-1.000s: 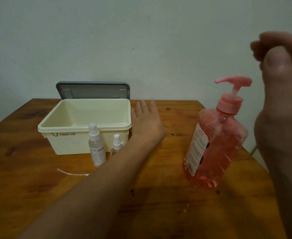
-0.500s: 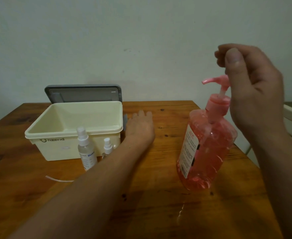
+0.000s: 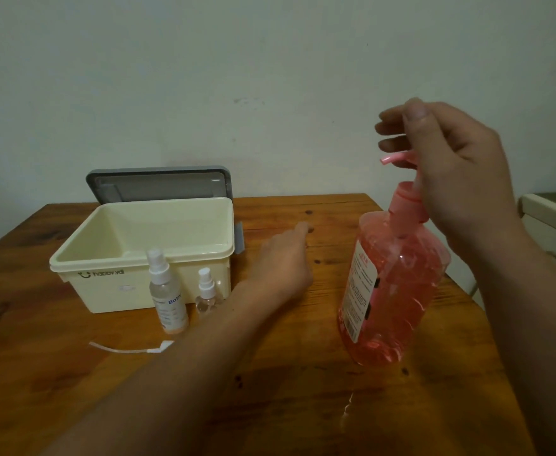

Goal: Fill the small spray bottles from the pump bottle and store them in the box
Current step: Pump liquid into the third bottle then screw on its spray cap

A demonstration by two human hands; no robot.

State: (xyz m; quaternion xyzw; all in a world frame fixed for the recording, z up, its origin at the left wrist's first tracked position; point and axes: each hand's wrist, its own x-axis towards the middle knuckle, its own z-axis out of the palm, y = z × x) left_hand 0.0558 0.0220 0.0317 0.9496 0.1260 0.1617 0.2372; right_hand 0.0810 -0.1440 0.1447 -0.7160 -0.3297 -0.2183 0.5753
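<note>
Curling round the pink pump head, the right hand [image 3: 457, 179] has fingers above and below the spout, whose tip sticks out to the left between them; the thumb points upward over the top, and the pump's top is hidden by the palm. Below it the pump bottle [image 3: 391, 291] stands upright on the wooden table [image 3: 302, 406], filled nearly to its shoulder with pink liquid, label turned left. It stands toward the table's right edge, past which a pale piece of furniture [image 3: 552, 225] shows. The left hand [image 3: 283, 261] rests palm down on the wood with fingers stretched out and relaxed, holding nothing, between the pump bottle and the cream box [image 3: 138, 258], just beside the box's right end. Bare wood lies between this hand and the pump bottle, and more across the front, where a small wet streak [image 3: 349, 406] glints. The box's grey lid [image 3: 158, 185] stands open behind it, near the wall; inside, only cream walls and floor show. Just before its front wall stand the taller spray bottle [image 3: 166, 297], with blue lettering and a little liquid at the bottom, and the small spray bottle [image 3: 206, 294], clear, both capped. A thin white tube [image 3: 128, 349] lies on the wood in front of them.
</note>
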